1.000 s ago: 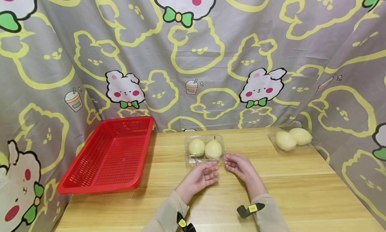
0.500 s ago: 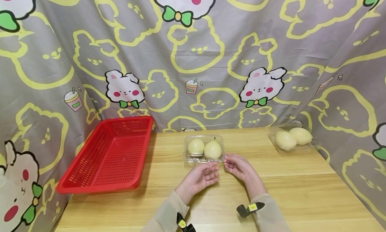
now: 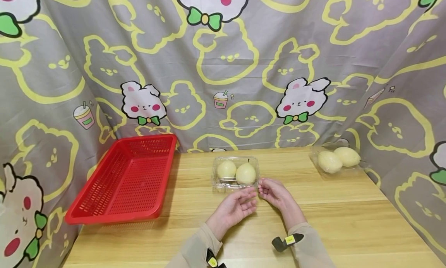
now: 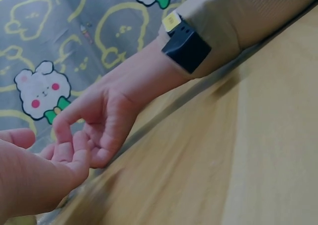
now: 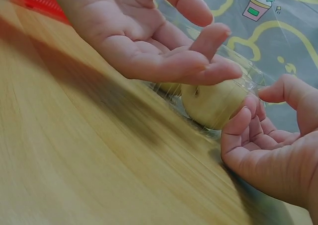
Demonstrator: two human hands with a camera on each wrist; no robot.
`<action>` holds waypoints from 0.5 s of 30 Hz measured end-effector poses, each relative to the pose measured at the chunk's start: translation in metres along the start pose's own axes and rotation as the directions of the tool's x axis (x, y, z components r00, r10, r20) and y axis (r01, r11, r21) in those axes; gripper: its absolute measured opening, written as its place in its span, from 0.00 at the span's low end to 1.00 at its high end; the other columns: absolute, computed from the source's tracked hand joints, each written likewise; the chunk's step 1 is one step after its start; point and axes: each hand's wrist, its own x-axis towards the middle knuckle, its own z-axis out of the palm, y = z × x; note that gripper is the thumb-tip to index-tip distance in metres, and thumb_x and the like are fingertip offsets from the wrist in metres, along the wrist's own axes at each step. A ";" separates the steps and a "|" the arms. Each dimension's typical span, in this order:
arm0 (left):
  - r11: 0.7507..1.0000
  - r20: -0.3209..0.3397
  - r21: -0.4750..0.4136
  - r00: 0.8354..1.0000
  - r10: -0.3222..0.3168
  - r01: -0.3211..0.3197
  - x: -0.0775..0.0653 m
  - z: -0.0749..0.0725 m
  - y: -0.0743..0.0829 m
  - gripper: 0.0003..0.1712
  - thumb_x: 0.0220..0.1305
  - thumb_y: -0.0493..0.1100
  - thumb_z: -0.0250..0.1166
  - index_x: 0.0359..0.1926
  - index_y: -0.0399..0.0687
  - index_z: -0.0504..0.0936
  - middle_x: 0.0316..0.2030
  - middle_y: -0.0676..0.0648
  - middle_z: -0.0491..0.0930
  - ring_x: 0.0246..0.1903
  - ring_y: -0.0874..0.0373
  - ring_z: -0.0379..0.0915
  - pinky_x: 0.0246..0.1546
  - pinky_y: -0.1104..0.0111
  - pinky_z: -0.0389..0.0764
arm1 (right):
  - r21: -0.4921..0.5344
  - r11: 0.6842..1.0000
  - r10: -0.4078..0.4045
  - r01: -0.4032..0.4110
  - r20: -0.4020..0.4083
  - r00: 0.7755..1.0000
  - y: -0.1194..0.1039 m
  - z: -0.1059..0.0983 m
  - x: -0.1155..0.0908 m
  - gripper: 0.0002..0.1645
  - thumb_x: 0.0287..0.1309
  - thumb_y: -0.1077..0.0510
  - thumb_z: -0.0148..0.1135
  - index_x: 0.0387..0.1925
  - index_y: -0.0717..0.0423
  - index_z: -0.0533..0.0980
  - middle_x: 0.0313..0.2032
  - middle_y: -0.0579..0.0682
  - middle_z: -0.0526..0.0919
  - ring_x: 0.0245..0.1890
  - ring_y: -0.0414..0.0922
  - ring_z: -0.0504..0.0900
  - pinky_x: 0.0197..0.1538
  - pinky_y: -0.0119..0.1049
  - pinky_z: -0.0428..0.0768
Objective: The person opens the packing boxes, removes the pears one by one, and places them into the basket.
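Observation:
A clear plastic clamshell box [image 3: 222,185] with pale yellow pears in it sits on the table in the head view. Through its lid I see a left pear [image 3: 226,169] and a right pear [image 3: 246,173] with a dark stem. My right hand [image 3: 277,194] is at the box's front right corner, thumb and finger pinching its plastic edge in the right wrist view. In front of the box is my left hand [image 3: 235,209], palm turned inward, fingers loosely bent and holding nothing. Its fingertips are close to the right hand.
A red perforated plastic basket [image 3: 134,183] stands on the left of the wooden table [image 3: 348,221]. At the back right, two pale fruits [image 3: 330,162] lie in clear plastic packaging. A grey patterned curtain [image 3: 240,67] hangs behind and along both sides.
My left hand has moved slightly right, closer to the right hand. The right hand stays at the box's corner, and the box has hardly shifted.

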 end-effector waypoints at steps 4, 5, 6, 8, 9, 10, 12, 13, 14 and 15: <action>0.998 -0.005 -0.058 1.000 0.001 -0.001 -0.001 0.003 -0.004 0.27 0.68 0.41 0.52 0.66 0.38 0.67 0.57 0.45 0.78 0.45 0.58 0.75 0.58 0.61 0.74 | -0.020 1.000 -0.002 0.002 0.002 1.000 0.000 0.001 0.000 0.16 0.63 0.69 0.46 0.26 0.53 0.75 0.21 0.43 0.80 0.24 0.35 0.77 0.31 0.26 0.77; 0.997 -0.012 -0.072 1.000 0.006 -0.006 -0.001 0.004 -0.005 0.27 0.68 0.41 0.52 0.67 0.38 0.67 0.57 0.46 0.79 0.45 0.58 0.76 0.58 0.62 0.75 | -0.023 1.000 -0.004 0.004 0.002 1.000 0.000 0.001 0.000 0.15 0.63 0.69 0.46 0.26 0.53 0.75 0.21 0.43 0.80 0.24 0.35 0.77 0.31 0.25 0.77; 0.996 -0.022 -0.088 1.000 0.014 -0.016 -0.001 0.005 -0.005 0.27 0.68 0.41 0.51 0.67 0.37 0.66 0.57 0.46 0.79 0.45 0.58 0.76 0.58 0.62 0.75 | -0.024 1.000 -0.005 0.005 0.001 1.000 0.000 0.002 0.000 0.15 0.63 0.69 0.46 0.26 0.53 0.75 0.21 0.43 0.79 0.24 0.35 0.77 0.31 0.25 0.77; 0.993 -0.051 -0.108 0.998 0.031 -0.036 -0.001 0.006 -0.007 0.27 0.68 0.39 0.50 0.67 0.35 0.65 0.58 0.44 0.78 0.46 0.58 0.76 0.58 0.63 0.75 | -0.027 1.000 -0.005 0.005 0.001 1.000 0.000 0.001 0.000 0.15 0.62 0.69 0.46 0.26 0.53 0.74 0.21 0.43 0.79 0.24 0.35 0.77 0.31 0.25 0.77; 0.992 -0.070 -0.114 0.997 0.041 -0.049 -0.002 0.007 -0.008 0.28 0.68 0.39 0.50 0.67 0.35 0.65 0.59 0.43 0.77 0.46 0.58 0.76 0.58 0.63 0.75 | -0.026 1.000 -0.007 0.007 -0.001 1.000 0.000 0.001 0.000 0.14 0.62 0.70 0.46 0.27 0.53 0.74 0.21 0.43 0.79 0.24 0.35 0.77 0.31 0.25 0.77; 0.991 -0.089 -0.119 0.995 0.053 -0.063 -0.002 0.008 -0.009 0.28 0.68 0.38 0.49 0.67 0.34 0.64 0.60 0.42 0.76 0.46 0.58 0.76 0.58 0.64 0.75 | -0.026 1.000 -0.008 0.008 -0.003 1.000 0.000 0.002 0.000 0.14 0.61 0.70 0.46 0.27 0.54 0.74 0.21 0.43 0.79 0.24 0.35 0.77 0.32 0.25 0.77; 0.989 -0.126 -0.120 0.989 0.077 -0.092 -0.003 0.009 -0.010 0.28 0.67 0.37 0.48 0.67 0.32 0.63 0.61 0.40 0.74 0.48 0.57 0.76 0.58 0.63 0.74 | -0.026 1.000 -0.008 0.008 -0.007 1.000 0.000 0.002 0.000 0.13 0.60 0.70 0.46 0.27 0.54 0.74 0.21 0.43 0.78 0.24 0.36 0.76 0.32 0.26 0.76; 0.988 -0.144 -0.116 0.986 0.086 -0.103 -0.004 0.010 -0.011 0.28 0.67 0.36 0.48 0.67 0.32 0.63 0.61 0.40 0.73 0.48 0.57 0.76 0.59 0.63 0.74 | -0.026 1.000 -0.009 0.008 -0.009 1.000 0.000 0.002 0.000 0.13 0.60 0.70 0.46 0.27 0.55 0.74 0.21 0.43 0.78 0.24 0.36 0.76 0.32 0.26 0.76; 0.986 -0.161 -0.118 0.982 0.096 -0.116 -0.005 0.011 -0.011 0.29 0.67 0.36 0.48 0.67 0.32 0.63 0.61 0.40 0.74 0.48 0.56 0.76 0.59 0.63 0.74 | -0.027 1.000 -0.009 0.008 -0.011 1.000 0.000 0.002 0.000 0.12 0.59 0.70 0.46 0.27 0.55 0.74 0.21 0.43 0.78 0.24 0.36 0.76 0.32 0.26 0.76; 0.984 -0.180 -0.124 0.978 0.104 -0.128 -0.005 0.011 -0.011 0.29 0.66 0.36 0.48 0.67 0.31 0.63 0.60 0.40 0.74 0.48 0.56 0.76 0.60 0.62 0.73 | -0.028 1.000 -0.009 0.008 -0.014 1.000 0.000 0.002 0.000 0.12 0.59 0.70 0.46 0.27 0.55 0.74 0.21 0.43 0.78 0.24 0.36 0.76 0.32 0.26 0.76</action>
